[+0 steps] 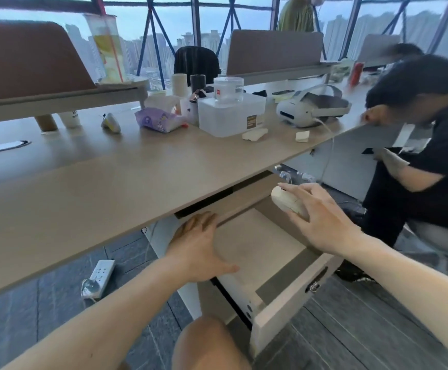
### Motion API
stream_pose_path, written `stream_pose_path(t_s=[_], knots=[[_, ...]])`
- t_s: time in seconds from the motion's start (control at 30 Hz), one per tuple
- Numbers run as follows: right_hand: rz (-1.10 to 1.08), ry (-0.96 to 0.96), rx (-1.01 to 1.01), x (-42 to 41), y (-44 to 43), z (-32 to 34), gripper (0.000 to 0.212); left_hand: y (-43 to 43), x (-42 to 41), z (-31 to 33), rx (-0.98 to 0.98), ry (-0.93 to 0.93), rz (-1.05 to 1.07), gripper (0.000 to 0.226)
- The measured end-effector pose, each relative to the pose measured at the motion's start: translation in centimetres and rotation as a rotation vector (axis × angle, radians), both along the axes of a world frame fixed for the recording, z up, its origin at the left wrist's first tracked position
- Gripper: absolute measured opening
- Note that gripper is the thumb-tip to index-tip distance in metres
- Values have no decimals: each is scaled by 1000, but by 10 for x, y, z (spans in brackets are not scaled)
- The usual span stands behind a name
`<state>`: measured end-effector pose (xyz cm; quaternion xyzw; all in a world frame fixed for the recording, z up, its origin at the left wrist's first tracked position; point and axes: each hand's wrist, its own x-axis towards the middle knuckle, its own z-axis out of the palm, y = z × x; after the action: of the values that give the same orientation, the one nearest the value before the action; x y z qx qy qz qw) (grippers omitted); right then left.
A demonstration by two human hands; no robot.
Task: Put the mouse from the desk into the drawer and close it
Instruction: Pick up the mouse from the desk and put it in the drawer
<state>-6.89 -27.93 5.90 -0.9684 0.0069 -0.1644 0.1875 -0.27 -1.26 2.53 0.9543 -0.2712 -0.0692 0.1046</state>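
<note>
Mouse (289, 202): gripped by right hand (321, 222), above open drawer (284, 313) for dropping in.
Left hand (204, 247): flat, empty, steadying the drawer's side.

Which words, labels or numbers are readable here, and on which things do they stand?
None can be read.
Brown label on the clear box: print too small.
Red mark on the round container: blurred.
Purple pack: print blurred.
Mouse, drawer: no text.

Both forearms bare, no sleeves showing; left hand (200, 244) and right hand (321, 220) ungloved; one bare knee (206, 343)
</note>
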Motion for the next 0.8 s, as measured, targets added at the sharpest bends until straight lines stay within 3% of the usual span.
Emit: stream_pose_path(t_s=[0.1, 0.23, 0.43, 0.67, 0.73, 0.8], knots=[[-12, 26, -25, -1, 2, -12, 56, -5, -1, -10, 18, 56, 62, 138], [1, 94, -54, 4, 10, -29, 54, -8, 0, -23, 35, -65, 82, 144], [60, 244, -102, 26, 27, -61, 48, -4, 3, -36, 8, -198, 45, 143], [-22, 634, -157, 75, 32, -97, 54, 2, 4, -46, -34, -298, 27, 141], [-30, 677, -164, 84, 35, -103, 50, 2, 5, -49, -35, -317, 31, 140], [-20, 660, -151, 84, 39, -106, 61, 2, 5, -51, -49, -330, 34, 138]])
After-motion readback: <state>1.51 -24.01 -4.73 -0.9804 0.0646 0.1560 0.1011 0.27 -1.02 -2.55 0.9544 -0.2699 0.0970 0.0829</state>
